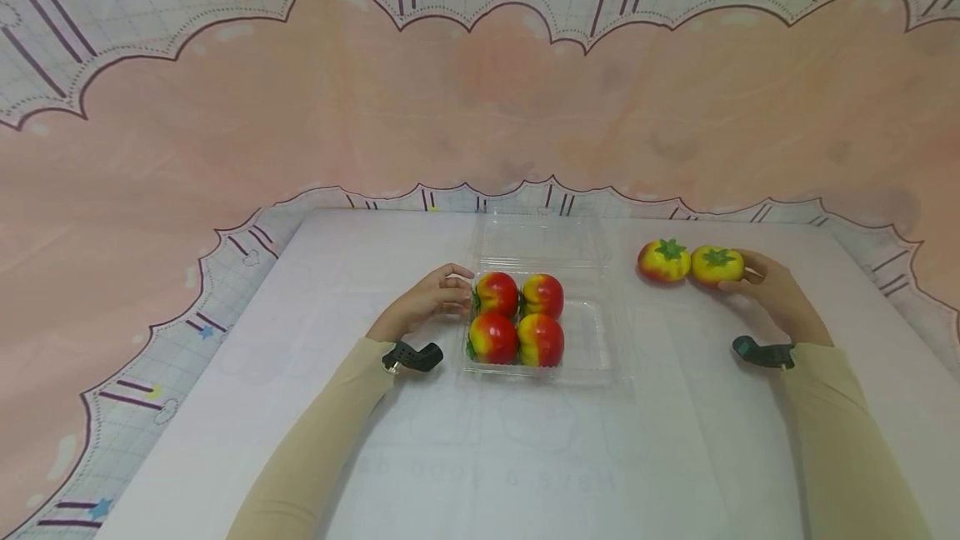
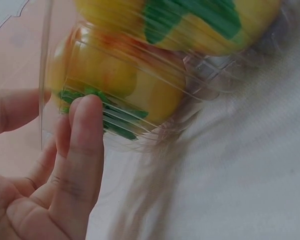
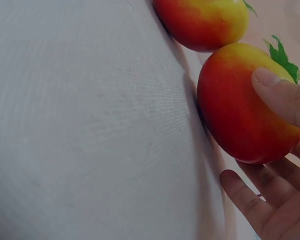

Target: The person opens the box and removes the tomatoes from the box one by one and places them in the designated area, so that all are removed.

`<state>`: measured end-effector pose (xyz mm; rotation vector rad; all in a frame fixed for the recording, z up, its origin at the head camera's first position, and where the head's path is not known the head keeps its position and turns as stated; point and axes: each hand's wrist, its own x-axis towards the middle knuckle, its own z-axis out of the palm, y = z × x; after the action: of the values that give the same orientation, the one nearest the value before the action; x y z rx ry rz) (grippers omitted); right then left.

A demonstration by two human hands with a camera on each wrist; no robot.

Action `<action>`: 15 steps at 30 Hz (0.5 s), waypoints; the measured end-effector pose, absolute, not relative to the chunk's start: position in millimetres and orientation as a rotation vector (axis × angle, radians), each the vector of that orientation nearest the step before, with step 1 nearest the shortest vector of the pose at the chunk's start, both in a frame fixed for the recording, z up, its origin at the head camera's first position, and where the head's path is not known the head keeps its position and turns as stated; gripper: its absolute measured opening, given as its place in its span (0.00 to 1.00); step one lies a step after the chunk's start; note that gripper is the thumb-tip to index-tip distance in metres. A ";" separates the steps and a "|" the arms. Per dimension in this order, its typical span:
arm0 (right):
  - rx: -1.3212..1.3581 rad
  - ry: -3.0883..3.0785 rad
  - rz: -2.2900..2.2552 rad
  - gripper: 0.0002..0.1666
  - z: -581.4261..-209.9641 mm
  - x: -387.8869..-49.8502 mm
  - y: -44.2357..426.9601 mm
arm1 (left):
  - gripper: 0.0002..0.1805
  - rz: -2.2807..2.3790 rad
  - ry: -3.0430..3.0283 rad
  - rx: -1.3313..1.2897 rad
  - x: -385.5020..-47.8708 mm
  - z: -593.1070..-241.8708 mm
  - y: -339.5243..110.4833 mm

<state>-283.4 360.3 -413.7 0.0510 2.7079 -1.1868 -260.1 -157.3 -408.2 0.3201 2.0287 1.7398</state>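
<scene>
Right hand (image 1: 776,292) grips round red-yellow fruit (image 1: 708,267), far right; left hand (image 1: 423,300) relaxed, fingers loose beside clear plastic box (image 1: 588,336). Glossy fruit could slip.

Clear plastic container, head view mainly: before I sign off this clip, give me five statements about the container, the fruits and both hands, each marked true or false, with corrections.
1. Four fruits sit in the clear container. True.
2. The container is closed. False: its lid is folded open on the far side.
3. The right hand holds a fruit outside the container. True.
4. Both hands hold fruits. False: the left hand holds none; its fingers are at the container's left wall.
5. In the head view, another loose fruit lies just left of the held one. True.
</scene>
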 end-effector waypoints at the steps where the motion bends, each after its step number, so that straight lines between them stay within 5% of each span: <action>1: 0.053 2.708 -1.184 0.57 -413.9 -283.1 360.2 | 0.25 1.748 2.020 0.322 -260.1 -408.6 -157.3; 15: 0.038 2.677 -1.210 0.59 -411.9 -282.7 361.2 | 0.24 1.761 2.003 0.334 -261.2 -410.3 -157.6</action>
<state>-282.7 361.2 -411.9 0.0378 2.6768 -1.2105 -261.2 -157.6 -410.3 0.3343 2.0027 1.7610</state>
